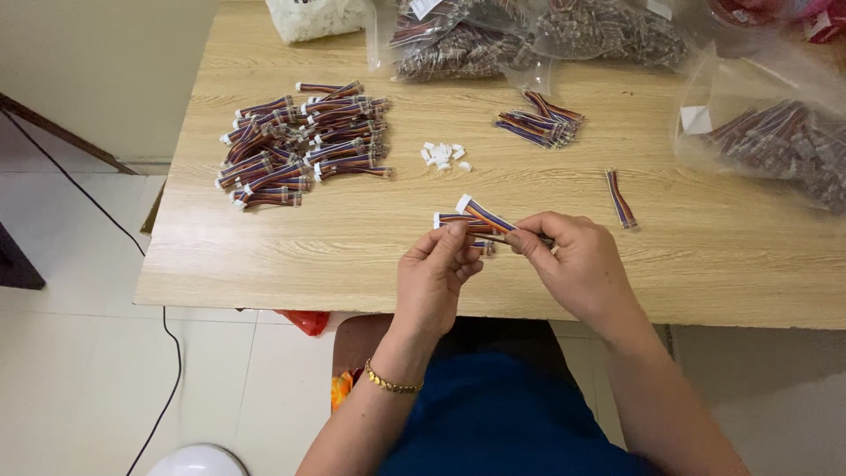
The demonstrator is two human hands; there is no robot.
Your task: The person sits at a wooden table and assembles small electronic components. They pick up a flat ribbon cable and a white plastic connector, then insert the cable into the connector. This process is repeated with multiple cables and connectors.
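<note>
Cables in my hands: a few short multicoloured ribbon cables [476, 220] with white plug ends, bunched together.
Pose: held just above the table's near edge, white ends pointing left and up-left.
Grip: my left hand [434, 275] and right hand [577, 260] pinch them between fingertips.

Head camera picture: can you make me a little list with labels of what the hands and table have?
Left hand: pinches striped wire pieces with white plugs.
Right hand: grips the other end of the same wire pieces.
Big pile: many finished wire pieces, on the table's left part.
Small pile: a few wire pieces, further back.
White plugs: loose little heap between the piles.
Single wire piece: lies alone, right of the hands.
Bags: clear plastic, full of wire pieces, along the far edge.
Table: light wood.
</note>
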